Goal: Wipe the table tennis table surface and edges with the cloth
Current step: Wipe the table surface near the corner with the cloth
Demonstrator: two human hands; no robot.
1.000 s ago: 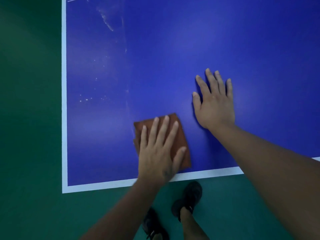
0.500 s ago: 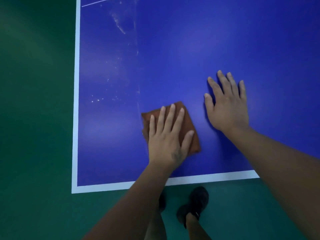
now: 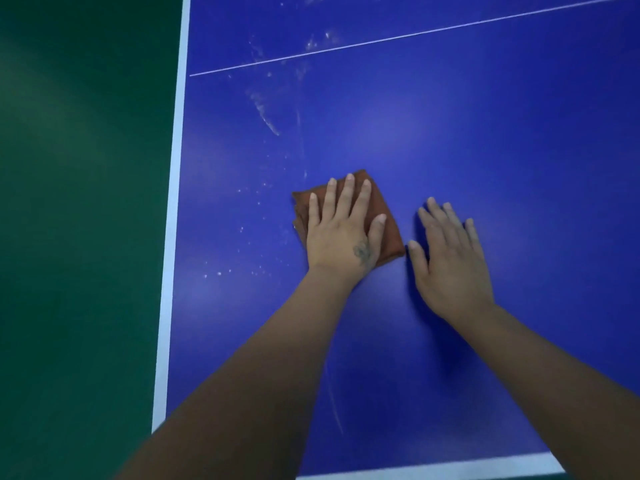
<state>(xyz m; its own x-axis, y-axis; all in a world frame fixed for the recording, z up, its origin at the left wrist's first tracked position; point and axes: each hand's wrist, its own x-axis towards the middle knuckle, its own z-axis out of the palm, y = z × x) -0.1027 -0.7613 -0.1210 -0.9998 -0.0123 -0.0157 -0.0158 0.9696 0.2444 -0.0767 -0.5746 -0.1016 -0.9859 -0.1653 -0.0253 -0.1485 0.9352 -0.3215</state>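
the folded brown cloth (image 3: 386,216) lies flat on the blue surface (image 3: 467,133) near its left edge, pressed under the left hand (image 3: 341,230) with fingers (image 3: 349,194) straight and spread. the right hand (image 3: 450,258) rests flat beside it, fingers straight, holding nothing. white specks (image 3: 266,116) ahead and to the left suggest that part, and probably the white edge (image 3: 175,188), is not yet wiped.

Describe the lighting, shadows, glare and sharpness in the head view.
Head view: dim, even light; soft pale glare patches on the blue table; a dark shadow lies under the right hand and forearm; the left hand and brown cloth are fairly sharp, white specks readable; straight white edge lines lean outward, wide-angle distortion; green floor shows faint streaky sheen.
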